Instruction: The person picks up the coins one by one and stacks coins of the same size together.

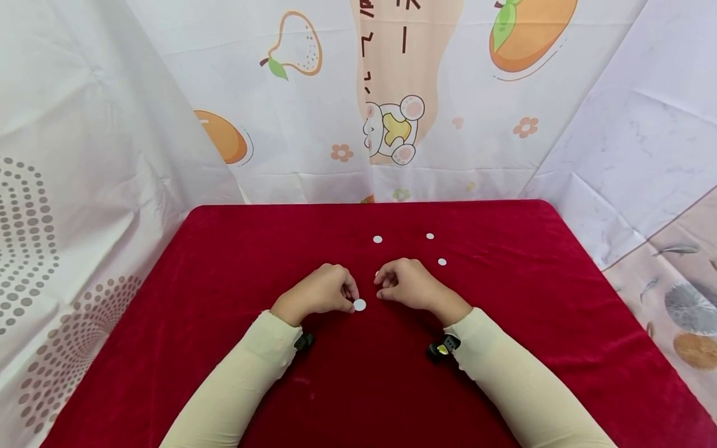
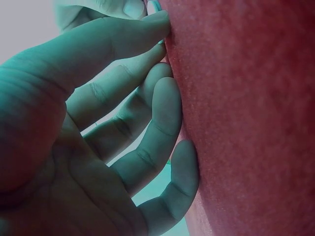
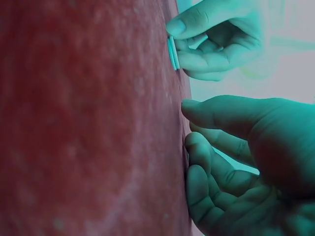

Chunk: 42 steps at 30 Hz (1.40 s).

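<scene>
My left hand (image 1: 325, 290) rests low over the red cloth and pinches the edge of a small round white disc (image 1: 360, 305) between thumb and fingers. In the right wrist view the disc (image 3: 173, 53) looks layered, like thin discs stacked flat on the cloth. To its right, my right hand (image 1: 413, 285) rests on the cloth with bent fingers and the thumb apart from them. A sliver of something pale (image 1: 377, 274) shows at its fingertips, mostly hidden, so I cannot tell whether the fingers touch it. In the left wrist view, the left fingers (image 2: 167, 105) touch the cloth.
Farther back lie three more white discs: one (image 1: 378, 239) behind the hands, one (image 1: 430, 236) to its right, and one (image 1: 442, 262) beyond the right hand. The red cloth (image 1: 252, 236) covers the table. A printed curtain (image 1: 313, 106) hangs behind it.
</scene>
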{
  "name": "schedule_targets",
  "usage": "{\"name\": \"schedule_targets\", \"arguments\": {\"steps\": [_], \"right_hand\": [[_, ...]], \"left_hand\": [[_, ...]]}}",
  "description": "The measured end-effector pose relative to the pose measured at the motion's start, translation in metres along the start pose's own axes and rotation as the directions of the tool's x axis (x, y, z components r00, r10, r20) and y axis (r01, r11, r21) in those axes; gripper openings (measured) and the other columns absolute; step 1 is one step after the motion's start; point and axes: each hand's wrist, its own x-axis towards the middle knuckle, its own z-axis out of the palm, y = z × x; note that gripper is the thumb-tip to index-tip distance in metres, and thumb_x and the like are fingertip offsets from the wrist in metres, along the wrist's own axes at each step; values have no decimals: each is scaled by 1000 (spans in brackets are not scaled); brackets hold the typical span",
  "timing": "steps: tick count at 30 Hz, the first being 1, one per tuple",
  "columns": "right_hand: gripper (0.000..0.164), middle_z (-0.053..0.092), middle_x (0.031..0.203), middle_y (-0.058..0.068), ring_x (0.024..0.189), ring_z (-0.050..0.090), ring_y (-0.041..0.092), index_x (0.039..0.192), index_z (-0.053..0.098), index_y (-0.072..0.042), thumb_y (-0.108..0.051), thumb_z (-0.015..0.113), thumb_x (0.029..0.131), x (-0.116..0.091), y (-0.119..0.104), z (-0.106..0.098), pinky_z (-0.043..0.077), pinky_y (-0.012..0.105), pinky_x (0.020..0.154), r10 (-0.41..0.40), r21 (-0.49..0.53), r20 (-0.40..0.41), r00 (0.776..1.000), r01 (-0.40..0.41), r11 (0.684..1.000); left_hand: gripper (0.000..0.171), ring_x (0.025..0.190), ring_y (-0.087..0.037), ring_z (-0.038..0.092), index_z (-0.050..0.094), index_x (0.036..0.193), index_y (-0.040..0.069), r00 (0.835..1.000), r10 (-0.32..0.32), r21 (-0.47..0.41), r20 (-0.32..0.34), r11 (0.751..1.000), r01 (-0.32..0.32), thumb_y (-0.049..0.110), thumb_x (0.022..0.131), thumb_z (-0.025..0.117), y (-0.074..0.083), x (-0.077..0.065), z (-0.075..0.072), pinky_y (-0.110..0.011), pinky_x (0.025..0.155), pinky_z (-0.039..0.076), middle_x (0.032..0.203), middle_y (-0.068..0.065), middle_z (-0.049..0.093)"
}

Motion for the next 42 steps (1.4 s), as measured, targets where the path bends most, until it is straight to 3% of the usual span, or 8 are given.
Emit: {"name": "schedule_targets", "arguments": {"steps": [9,23,42], "right_hand": [[32,64,75,-3,64,57,12,115,73,-12,-16,85,86,3,7,-6,51,29,65,21,-22,-28,999,-21,1000],[53,62,78,0,64,55,14,136,66,-11,-18,85,86,4,11,-10,49,30,64,61,-58,-18,998,-62,996],[50,62,74,0,61,54,14,133,68,-9,-20,84,87,4,11,-11,48,30,62,71,-67,-11,997,-72,995]], "left_hand": [[12,72,-10,63,79,83,18,1000,-6,-2,-1,1000,6,11,80,89,-1,0,0,-26,69,55,79,8,70],[12,72,-11,63,79,83,17,1000,-13,-5,-2,1000,13,10,81,88,2,-1,-1,-26,68,55,79,7,70],[12,72,-10,64,79,84,17,1000,-8,-3,5,1000,8,11,80,89,0,1,-1,-26,69,55,78,8,70]]}}
